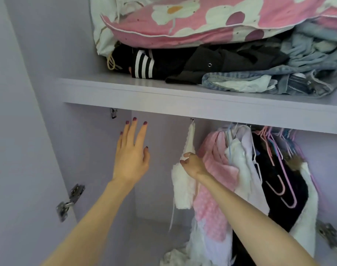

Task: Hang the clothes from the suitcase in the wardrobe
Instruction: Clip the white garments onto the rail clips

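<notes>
White fuzzy garment (183, 181) hangs long-axis vertical from a clip (192, 120) under the shelf (183, 104), just left of the packed hangers (275, 162). Right hand (192, 166) pinches it mid-length, so it's the nearer one. Left hand (132, 150) is spread flat and empty, off to the garment's left, fingers pointing up.

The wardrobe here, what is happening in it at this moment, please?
A person is hanging clothes below the shelf. The right hand grips a white fluffy garment that hangs from a hook under the shelf. The left hand is raised with straight fingers and holds nothing. To the right, pink, white and dark clothes hang on hangers. On the shelf lie folded dark clothes, jeans and a pink flowered cover.
</notes>
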Available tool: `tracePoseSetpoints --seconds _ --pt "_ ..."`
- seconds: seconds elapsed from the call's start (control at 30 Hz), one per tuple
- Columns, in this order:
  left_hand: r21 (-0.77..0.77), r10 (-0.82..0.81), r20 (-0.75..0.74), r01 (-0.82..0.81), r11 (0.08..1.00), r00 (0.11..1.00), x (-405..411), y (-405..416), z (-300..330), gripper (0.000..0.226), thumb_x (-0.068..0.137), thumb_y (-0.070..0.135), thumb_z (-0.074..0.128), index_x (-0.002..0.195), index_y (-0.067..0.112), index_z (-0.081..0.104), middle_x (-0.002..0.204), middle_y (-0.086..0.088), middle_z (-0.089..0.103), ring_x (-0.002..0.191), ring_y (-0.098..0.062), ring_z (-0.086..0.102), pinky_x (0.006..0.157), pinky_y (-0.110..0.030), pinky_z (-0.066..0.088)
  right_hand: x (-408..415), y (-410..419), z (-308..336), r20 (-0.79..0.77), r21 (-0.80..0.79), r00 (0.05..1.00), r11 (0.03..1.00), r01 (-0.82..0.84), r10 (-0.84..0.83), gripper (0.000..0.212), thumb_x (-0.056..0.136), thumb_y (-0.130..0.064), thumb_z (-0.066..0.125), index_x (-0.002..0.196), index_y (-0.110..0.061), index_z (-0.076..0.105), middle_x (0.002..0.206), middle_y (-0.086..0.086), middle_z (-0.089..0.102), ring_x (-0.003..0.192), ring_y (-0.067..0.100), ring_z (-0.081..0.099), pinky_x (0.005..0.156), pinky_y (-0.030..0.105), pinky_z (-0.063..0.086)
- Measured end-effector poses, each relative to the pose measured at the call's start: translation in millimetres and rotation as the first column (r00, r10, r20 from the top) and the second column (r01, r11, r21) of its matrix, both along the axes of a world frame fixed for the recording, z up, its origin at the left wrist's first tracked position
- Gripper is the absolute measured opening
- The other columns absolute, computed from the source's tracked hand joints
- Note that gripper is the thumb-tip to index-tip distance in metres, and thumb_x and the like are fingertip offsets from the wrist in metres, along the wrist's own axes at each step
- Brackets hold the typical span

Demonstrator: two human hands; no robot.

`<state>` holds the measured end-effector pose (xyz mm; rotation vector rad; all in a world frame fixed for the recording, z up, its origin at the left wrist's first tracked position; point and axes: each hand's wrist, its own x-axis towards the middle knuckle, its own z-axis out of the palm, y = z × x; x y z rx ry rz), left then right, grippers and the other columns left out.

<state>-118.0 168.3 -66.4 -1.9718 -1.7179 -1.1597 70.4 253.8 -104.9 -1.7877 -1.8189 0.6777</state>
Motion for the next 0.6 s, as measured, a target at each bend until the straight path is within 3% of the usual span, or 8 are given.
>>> tracePoseSetpoints --seconds 0.07,0.17,0.3,0.43,0.53,0.6 --pt "-0.152 -0.04 0.062 0.049 0.987 0.997 4 -20 -15 0.054 0.093 0.012 0.047 0.144 0.014 0.03 0.151 -0.009 0.028 0.138 -0.028 0.028 0.097 -0.044 0.044 2 -32 -12 -0.005 -0.028 0.999 0.998 -0.051 0.051 0.036 0.095 -0.023 0.05 0.129 -0.011 0.051 0.119 0.01 0.064 0.114 0.027 0.056 0.097 0.028 0.042" --pt "-0.317 -0.054 0.1 0.083 0.945 0.994 11 -41 -41 0.043 0.096 0.017 0.043 0.139 0.016 0.038 0.133 -0.008 0.048 0.116 -0.029 0.051 0.079 -0.043 0.049 9 -77 -26 -0.002 -0.043 0.995 0.994 -0.098 0.098 0.034 0.096 -0.023 0.048 0.128 -0.012 0.052 0.114 0.008 0.066 0.113 0.024 0.057 0.095 0.026 0.042" --pt "-0.482 -0.132 0.058 0.143 0.864 0.99 26 -73 -81 0.038 0.096 0.018 0.041 0.134 0.016 0.045 0.132 -0.007 0.052 0.11 -0.033 0.056 0.084 -0.046 0.049 33 -146 -45 -0.044 -0.064 0.995 0.994 -0.092 0.089 0.033 0.096 -0.023 0.048 0.126 -0.012 0.055 0.117 0.008 0.064 0.108 0.022 0.059 0.093 0.027 0.045" --pt "-0.566 -0.256 0.06 0.244 0.787 0.965 46 -121 -121 0.035 0.096 0.02 0.041 0.13 0.019 0.05 0.129 -0.005 0.055 0.111 -0.031 0.056 0.085 -0.043 0.05 67 -224 -80 -0.106 -0.124 0.991 0.99 0.064 -0.077 0.029 0.096 -0.026 0.049 0.121 -0.013 0.058 0.113 0.005 0.064 0.105 0.019 0.06 0.089 0.026 0.045" --pt "-0.664 -0.368 0.121 0.351 0.661 0.922 62 -166 -151 0.034 0.096 0.023 0.042 0.129 0.021 0.051 0.131 -0.002 0.055 0.114 -0.027 0.055 0.09 -0.043 0.048 86 -292 -113 -0.143 -0.209 0.967 0.961 0.18 -0.212 0.028 0.094 -0.026 0.052 0.118 -0.012 0.06 0.107 0.007 0.065 0.093 0.019 0.061 0.083 0.026 0.045" --pt "-0.724 -0.422 0.151 0.391 0.569 0.894 75 -197 -170 0.033 0.096 0.024 0.042 0.128 0.024 0.052 0.13 0.001 0.056 0.116 -0.025 0.054 0.093 -0.04 0.046 95 -335 -133 -0.116 -0.233 0.957 0.944 0.233 -0.265 0.027 0.095 -0.024 0.052 0.117 -0.012 0.061 0.111 0.007 0.065 0.095 0.02 0.061 0.085 0.027 0.044"
